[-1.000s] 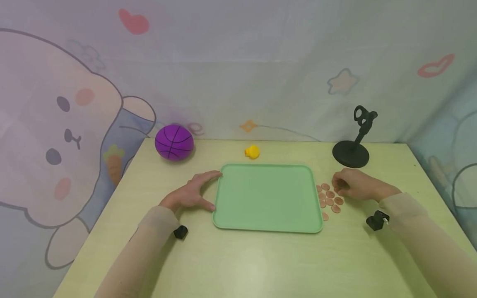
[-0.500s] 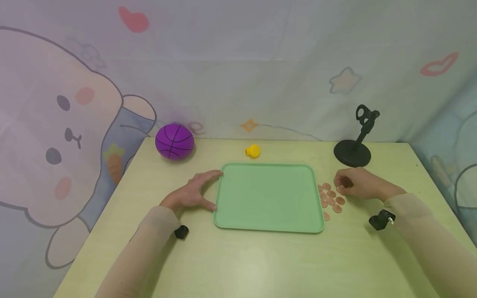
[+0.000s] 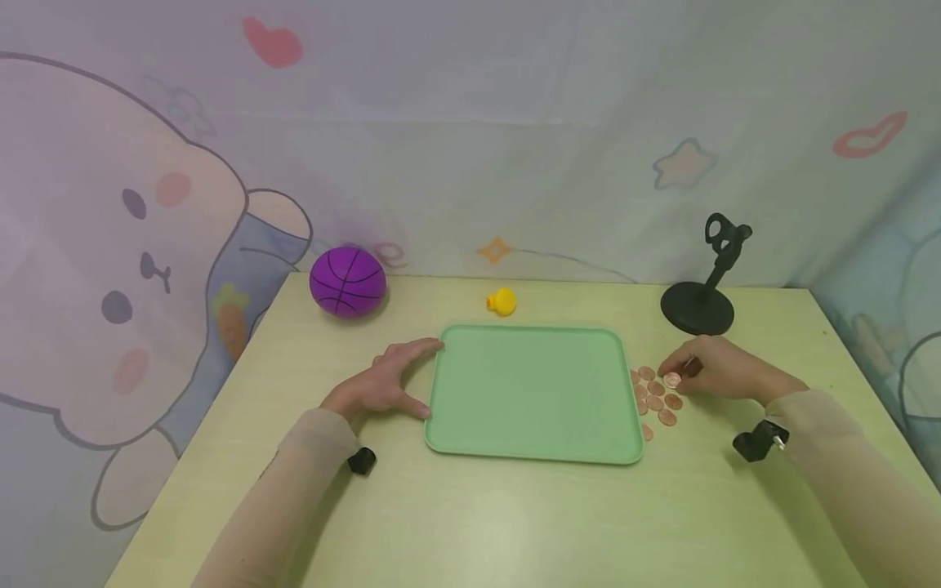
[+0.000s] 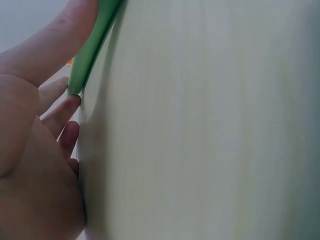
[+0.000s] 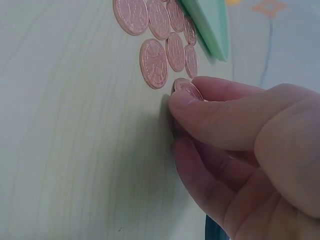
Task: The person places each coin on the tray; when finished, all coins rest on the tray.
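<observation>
In the head view, the pale green tray (image 3: pixel 532 394) lies flat on the table. My left hand (image 3: pixel 381 385) rests at its left edge, fingers and thumb spread and fairly straight. The left wrist view has the thumb by the green tray edge (image 4: pixel 89 57). To the right of the tray, my right hand (image 3: pixel 726 369) pinches one copper-coloured coin (image 3: pixel 672 380) between thumb and finger. Seen from the right wrist, this coin (image 5: pixel 188 87) is tilted up, partly covered by the thumb. Several similar coins (image 3: pixel 656 403) lie in a loose group beside the tray's right edge.
A purple ball (image 3: pixel 348 282) sits at the back left of the table. Behind the tray lies a small yellow object (image 3: pixel 503 301). At the back right stands a black stand (image 3: pixel 697 309) with a round base. A patterned cloth (image 3: pixel 441 147) hangs behind the table.
The right hand's coin, hidden earlier among the fingers, is now lifted and tilted into sight between thumb and finger. The left hand keeps its place at the tray. The head view shifts slightly.
</observation>
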The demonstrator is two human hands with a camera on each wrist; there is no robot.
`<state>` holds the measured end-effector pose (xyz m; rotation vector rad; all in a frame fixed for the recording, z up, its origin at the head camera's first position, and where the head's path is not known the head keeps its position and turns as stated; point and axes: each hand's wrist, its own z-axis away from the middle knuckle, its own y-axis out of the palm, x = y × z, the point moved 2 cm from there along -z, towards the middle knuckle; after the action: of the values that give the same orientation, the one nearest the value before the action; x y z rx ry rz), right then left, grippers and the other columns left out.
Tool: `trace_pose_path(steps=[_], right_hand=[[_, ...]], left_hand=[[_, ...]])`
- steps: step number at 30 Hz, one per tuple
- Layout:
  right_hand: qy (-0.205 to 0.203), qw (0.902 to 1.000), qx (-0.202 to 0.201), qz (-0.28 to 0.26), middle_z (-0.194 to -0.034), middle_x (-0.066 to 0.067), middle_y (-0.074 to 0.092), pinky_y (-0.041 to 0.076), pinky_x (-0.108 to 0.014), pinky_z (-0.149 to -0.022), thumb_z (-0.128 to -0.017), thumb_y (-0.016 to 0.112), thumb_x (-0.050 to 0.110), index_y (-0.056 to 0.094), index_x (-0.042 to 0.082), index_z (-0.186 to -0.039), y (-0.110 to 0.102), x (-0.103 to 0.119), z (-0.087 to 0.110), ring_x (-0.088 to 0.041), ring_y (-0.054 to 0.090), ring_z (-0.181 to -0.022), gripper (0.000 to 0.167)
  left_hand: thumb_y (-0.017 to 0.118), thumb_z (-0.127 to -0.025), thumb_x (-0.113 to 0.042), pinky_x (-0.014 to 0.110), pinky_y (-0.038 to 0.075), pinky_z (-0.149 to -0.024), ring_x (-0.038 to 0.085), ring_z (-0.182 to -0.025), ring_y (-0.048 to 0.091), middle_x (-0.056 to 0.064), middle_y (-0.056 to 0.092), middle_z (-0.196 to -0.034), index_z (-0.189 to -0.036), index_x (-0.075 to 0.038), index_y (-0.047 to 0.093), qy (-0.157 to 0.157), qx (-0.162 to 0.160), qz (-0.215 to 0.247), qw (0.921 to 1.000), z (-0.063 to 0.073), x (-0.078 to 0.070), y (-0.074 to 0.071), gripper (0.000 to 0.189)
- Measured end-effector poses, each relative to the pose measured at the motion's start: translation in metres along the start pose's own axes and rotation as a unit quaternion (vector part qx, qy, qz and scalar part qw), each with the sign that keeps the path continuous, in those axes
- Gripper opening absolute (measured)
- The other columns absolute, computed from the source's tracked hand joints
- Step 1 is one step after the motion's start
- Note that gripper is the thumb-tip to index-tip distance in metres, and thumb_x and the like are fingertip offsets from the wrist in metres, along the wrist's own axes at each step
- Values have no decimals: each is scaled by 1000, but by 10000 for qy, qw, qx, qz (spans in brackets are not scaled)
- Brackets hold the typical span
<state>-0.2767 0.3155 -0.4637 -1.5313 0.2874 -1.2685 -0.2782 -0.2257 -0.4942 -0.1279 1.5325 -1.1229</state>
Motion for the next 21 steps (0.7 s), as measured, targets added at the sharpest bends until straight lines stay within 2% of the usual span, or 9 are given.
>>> trace_pose_path(steps=[7,14,18,21], right_hand=[[-228,9997,-98,7,-105,-2,75,61,-33,-81,-86,83,2,79,3,-110,1,2,2,-18,71,-92,24],[-447,9980,-406,166,-104,1,73,61,-32,-81,-89,82,4,81,9,-108,3,5,3,-13,70,-89,19],[-533,9961,-687,163,-100,3,71,60,-29,-78,-93,80,7,81,13,-107,3,14,-3,-9,69,-86,15],[-614,9950,-783,39,-98,3,70,60,-29,-76,-94,79,7,81,11,-110,3,25,-9,-11,70,-85,16]], left_hand=[[98,-71,-40,67,10,-122,34,-153,24,0,28,-172,-164,-26,36,29,15,-33,10000,-1,3,0,113],[98,-71,-41,68,11,-124,33,-156,21,-1,30,-172,-163,-29,38,-92,-4,145,9999,2,1,0,111],[99,-71,-38,68,16,-124,34,-157,21,-1,31,-171,-162,-29,40,-162,-35,285,9995,4,0,0,109],[99,-70,-36,65,17,-125,32,-158,20,-2,30,-171,-162,-30,41,-226,-42,346,9991,5,-1,1,109]])
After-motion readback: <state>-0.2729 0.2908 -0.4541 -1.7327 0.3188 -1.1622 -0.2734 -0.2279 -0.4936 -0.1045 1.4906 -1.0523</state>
